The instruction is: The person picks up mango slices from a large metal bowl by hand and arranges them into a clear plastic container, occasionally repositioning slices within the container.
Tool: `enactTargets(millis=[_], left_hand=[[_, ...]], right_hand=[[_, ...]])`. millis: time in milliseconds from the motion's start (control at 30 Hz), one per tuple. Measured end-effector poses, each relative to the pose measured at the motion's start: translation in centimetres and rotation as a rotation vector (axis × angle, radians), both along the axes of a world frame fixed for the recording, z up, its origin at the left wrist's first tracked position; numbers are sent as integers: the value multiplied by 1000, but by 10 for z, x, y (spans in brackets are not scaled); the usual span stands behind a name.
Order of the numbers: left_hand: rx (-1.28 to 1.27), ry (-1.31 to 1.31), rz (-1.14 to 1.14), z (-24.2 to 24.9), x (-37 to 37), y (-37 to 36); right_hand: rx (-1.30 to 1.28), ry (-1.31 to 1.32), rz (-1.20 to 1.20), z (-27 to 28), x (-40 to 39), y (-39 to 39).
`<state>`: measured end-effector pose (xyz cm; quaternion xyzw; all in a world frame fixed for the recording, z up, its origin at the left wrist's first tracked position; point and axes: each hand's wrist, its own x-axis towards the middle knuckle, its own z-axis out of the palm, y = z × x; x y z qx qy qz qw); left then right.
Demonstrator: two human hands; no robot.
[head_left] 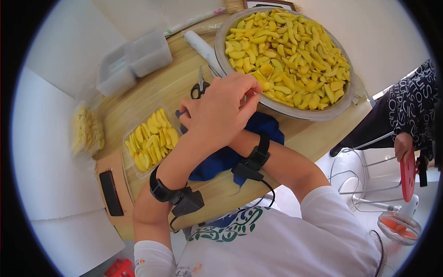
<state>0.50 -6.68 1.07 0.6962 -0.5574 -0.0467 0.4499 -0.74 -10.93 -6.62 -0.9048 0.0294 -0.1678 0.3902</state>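
My forearms cross over the wooden table [295,134]. My left hand [226,104] lies on top, its fingers curled in a pinch at the near rim of a large metal bowl [339,115] full of yellow slices [286,55]. What sits between those fingertips is too small to name. Beneath it, my right hand [184,119] is mostly hidden; only part of its fingers shows, beside a clear tray [130,161] of yellow slices [150,138]. Under the wrists lies a dark blue cloth [207,168]. Black-handled scissors [200,87] rest just beyond my hands.
Clear plastic containers [147,53], a white roll [200,46] and a bag of pale pieces [86,131] are toward the back and left. A phone [110,193] lies on brown card. At right, another person's hand [403,145] holds a red seat by a wire frame and fan.
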Motion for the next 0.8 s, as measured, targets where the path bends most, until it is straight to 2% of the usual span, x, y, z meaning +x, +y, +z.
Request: enactTargets(millis=[33,200,300,467,600,800], left_hand=[[-4,-25,-7,-1,0,-1],[-18,-67,-42,0,0,-12],[-35,-103,-77,-3,-1,-25],[-18,-132,-107,-10,-10,-46],[91,-160,-76,-10,-18,-58],[216,-196,-36,-5,-19,-70]], right_hand=[[-1,3,-5,-1,0,-1],[334,-28,76,-19,9,2],[246,31,21,-23,16,3],[271,66,20,-31,24,3],[277,130,18,-27,23,2],[274,93,7,-31,25,4]])
